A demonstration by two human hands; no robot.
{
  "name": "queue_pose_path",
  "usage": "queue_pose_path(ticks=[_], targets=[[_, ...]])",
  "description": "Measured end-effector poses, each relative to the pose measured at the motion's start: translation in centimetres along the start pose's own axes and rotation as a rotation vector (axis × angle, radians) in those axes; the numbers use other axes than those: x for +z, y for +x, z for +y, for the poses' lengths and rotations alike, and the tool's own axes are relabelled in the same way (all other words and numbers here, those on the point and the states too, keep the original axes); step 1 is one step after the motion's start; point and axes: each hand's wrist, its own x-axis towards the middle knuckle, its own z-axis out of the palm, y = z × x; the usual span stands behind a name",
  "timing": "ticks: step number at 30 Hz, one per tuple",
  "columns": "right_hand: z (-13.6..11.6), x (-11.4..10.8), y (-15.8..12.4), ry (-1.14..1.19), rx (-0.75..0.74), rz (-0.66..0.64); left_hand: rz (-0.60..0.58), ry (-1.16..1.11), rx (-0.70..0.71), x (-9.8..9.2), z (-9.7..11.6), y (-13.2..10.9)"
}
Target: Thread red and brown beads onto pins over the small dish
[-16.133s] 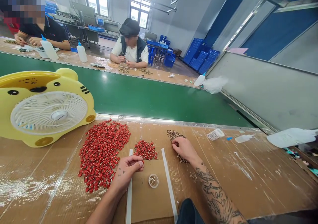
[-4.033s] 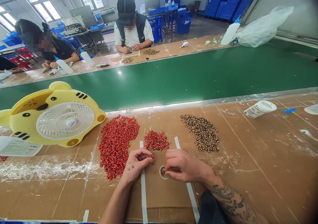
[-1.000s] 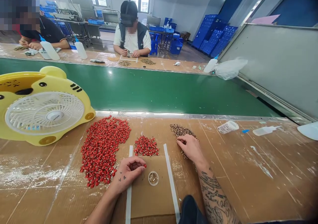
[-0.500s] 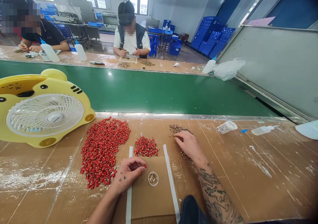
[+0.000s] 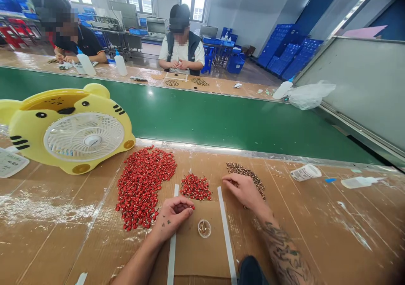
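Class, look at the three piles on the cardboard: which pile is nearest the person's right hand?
The brown speckled pile, partly under the right hand; the other two, a large pile and a small pile, are red.

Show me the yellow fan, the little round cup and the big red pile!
yellow fan [image 5: 93, 140], head view, on the hub in the middle of its white grille
little round cup [image 5: 204, 228], head view, on the middle of the cup
big red pile [image 5: 142, 188], head view, on the middle of the heap
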Motion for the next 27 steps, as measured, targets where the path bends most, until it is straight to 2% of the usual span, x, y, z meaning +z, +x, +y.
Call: queue_pose_path(ticks=[2, 4, 7, 10, 18, 27], targets=[[-1.9, 0.9, -1.3, 0.249, -0.013, 0.042, 0.048, -0.013, 0.018, 0.1, -0.1, 0.0], [-4.0, 2.1, -2.3, 0.423, -0.051, 0.027, 0.078, -0.024, 0.044, 0.2, -0.2, 0.0], [-6.7, 3.6, -3.1, 0.536, -0.080, 0.010, 0.093, -0.032, 0.099, 0.2, -0.2, 0.0], [-8.3, 4.3, -3.0, 0.546, -0.073, -0.003, 0.085, -0.031, 0.148, 0.2, -0.1, 0.0], [-9.2, 4.9, -2.7, 0.569, -0.073, -0.024, 0.063, 0.039, 0.305, 0.1, 0.1, -0.1], [-9.5, 4.4, -2.6, 0.554, -0.019, -0.059, 0.049, 0.154, 0.339, 0.1, 0.3, -0.3]])
